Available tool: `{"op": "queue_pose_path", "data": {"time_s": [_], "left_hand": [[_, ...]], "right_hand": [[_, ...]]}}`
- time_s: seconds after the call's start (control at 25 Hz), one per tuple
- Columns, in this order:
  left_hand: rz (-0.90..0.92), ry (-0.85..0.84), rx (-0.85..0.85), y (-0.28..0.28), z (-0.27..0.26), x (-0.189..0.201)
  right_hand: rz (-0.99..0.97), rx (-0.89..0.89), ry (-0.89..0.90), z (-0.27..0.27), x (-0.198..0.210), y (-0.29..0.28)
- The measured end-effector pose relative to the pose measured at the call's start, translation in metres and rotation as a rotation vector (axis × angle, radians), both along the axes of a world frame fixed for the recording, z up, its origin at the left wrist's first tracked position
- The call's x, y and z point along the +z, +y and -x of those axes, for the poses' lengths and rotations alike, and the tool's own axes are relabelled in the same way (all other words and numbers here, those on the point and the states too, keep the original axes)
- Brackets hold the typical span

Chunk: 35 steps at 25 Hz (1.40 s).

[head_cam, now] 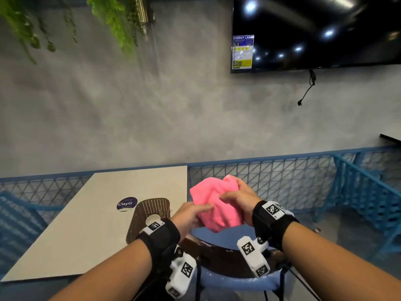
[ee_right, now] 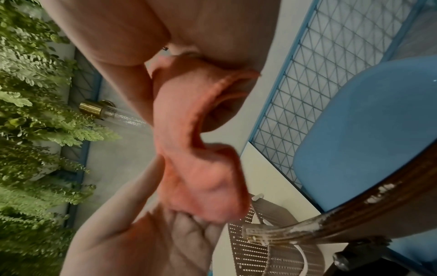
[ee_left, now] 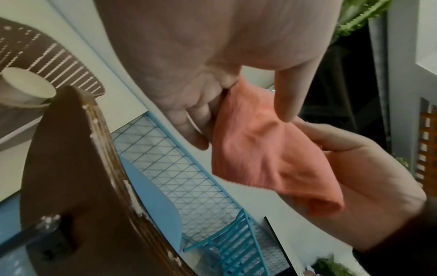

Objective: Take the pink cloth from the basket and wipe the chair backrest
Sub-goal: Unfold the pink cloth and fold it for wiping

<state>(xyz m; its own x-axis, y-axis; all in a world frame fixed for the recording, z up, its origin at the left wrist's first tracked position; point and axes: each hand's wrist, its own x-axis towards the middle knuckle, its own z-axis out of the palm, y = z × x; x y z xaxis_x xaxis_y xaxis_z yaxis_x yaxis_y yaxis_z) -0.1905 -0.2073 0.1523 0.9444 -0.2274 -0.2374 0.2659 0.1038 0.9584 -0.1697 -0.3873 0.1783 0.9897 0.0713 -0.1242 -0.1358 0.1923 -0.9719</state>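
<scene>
A bunched pink cloth (head_cam: 217,203) (ee_left: 272,155) (ee_right: 201,168) hangs in the air between both my hands, above the chair. My left hand (head_cam: 191,216) (ee_left: 212,115) grips its lower left part, thumb on top and fingers curled under it. My right hand (head_cam: 238,198) (ee_right: 189,61) holds its right side, fingers wrapped round the far edge. The brown curved chair backrest (head_cam: 227,261) (ee_left: 71,177) (ee_right: 378,211) lies just below the cloth, in front of a blue seat (head_cam: 208,234). The brown perforated basket (head_cam: 149,216) (ee_left: 47,61) (ee_right: 260,248) stands on the table to the left, with a white cup (ee_left: 26,87) inside it.
The white table (head_cam: 76,231) with a round purple sticker (head_cam: 127,204) lies to the left. A blue mesh railing (head_cam: 271,183) runs behind, with blue chairs at right (head_cam: 368,192) and far left (head_cam: 17,216). A dark screen (head_cam: 314,31) and hanging plants (head_cam: 108,16) are on the grey wall.
</scene>
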Motion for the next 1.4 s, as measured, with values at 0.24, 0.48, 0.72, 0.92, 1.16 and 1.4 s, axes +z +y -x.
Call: {"op": "queue_pose_path", "data": {"time_s": [0.24, 0.48, 0.72, 0.92, 1.16, 1.4], "left_hand": [[0.012, -0.169, 0.137, 0.021, -0.022, 0.006], [-0.172, -0.308, 0.147, 0.027, -0.029, 0.002], [-0.222, -0.320, 0.113, 0.030, -0.036, -0.002], [-0.288, -0.289, 0.061, 0.042, -0.035, -0.008], [-0.477, -0.348, -0.069, 0.037, -0.030, -0.004], [-0.554, -0.402, -0.087, 0.025, -0.022, 0.014]], "right_hand": [[0.030, 0.020, -0.010, -0.005, 0.009, 0.003], [-0.311, -0.001, 0.246, -0.014, 0.004, 0.017], [-0.213, 0.161, 0.448, -0.011, 0.003, 0.027], [-0.007, 0.043, 0.344, -0.014, -0.008, 0.032], [0.261, -0.047, 0.093, -0.020, -0.015, 0.043], [0.057, 0.009, 0.004, -0.017, -0.004, 0.065]]}}
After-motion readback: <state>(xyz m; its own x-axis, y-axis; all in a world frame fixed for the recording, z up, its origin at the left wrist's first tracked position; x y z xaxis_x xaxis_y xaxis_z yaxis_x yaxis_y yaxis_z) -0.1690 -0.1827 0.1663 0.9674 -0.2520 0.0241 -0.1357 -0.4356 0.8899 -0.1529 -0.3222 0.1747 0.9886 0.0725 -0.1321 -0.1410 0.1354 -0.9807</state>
